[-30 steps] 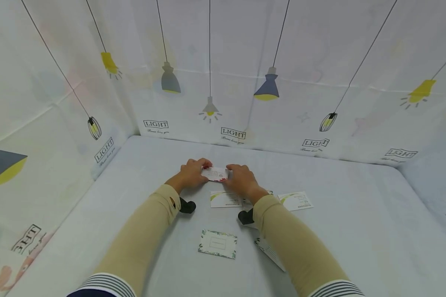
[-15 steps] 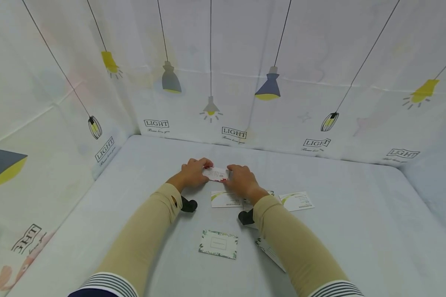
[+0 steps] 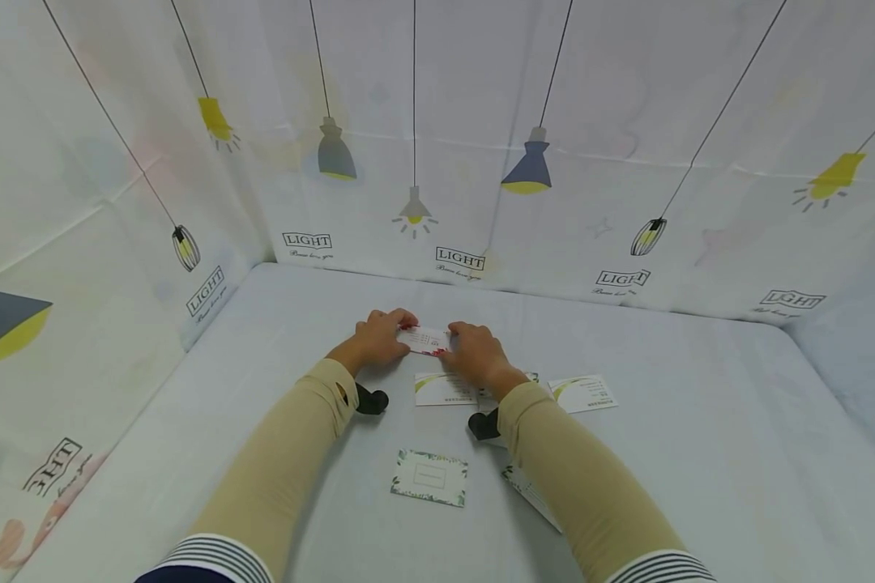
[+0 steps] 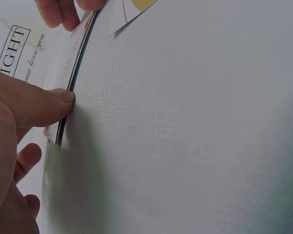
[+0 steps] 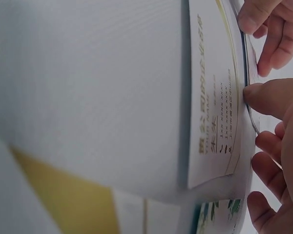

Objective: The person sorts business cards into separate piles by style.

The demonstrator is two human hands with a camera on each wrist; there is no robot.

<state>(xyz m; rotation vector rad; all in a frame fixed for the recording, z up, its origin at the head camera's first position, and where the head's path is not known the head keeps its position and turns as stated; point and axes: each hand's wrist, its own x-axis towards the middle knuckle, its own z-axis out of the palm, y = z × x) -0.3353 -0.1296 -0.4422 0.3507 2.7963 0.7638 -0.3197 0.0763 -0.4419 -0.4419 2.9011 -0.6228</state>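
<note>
A thin stack of business cards [image 3: 427, 341], white with red corners on top, lies near the middle of the table between both hands. My left hand [image 3: 381, 338] pinches its left end, thumb on the near edge and fingers toward the far edge. At the right end my right hand [image 3: 477, 356] holds it likewise, thumb along the near long edge. In the left wrist view the stack's layered edge [image 4: 77, 66] shows under the thumb. Just nearer than the stack lies a white and gold business card [image 5: 217, 112], its print facing up in the right wrist view.
Another gold-curved card [image 3: 582, 393] lies to the right. A leaf-bordered card [image 3: 428, 478] sits nearer, with a second leafy card [image 3: 528, 495] partly under the right forearm. Behind the white table [image 3: 700, 453] rises a lamp-printed cloth [image 3: 452, 219].
</note>
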